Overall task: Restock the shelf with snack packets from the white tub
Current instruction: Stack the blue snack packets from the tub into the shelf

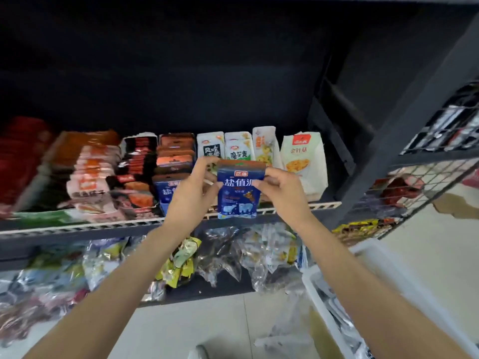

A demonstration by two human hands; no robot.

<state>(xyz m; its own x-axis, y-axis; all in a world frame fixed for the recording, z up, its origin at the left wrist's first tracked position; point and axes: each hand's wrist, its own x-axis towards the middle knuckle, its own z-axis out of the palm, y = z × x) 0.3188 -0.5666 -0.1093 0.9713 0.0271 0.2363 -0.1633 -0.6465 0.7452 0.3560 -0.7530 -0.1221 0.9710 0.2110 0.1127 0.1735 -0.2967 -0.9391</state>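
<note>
White tub (368,257) at lower right on the floor, packets inside, partly covered by the right forearm. Above it, both hands raised in front of the shelf edge (77,226). Left hand (193,189) and right hand (281,191) each pinch a side of one blue snack packet (239,193), held upright, its lower edge level with the shelf's front rail. Just left of the left hand, a matching blue packet (166,193) stands in a row on the shelf. Behind, white packets (304,161) stand upright. Further left, red and orange packets (90,174), blurred.
</note>
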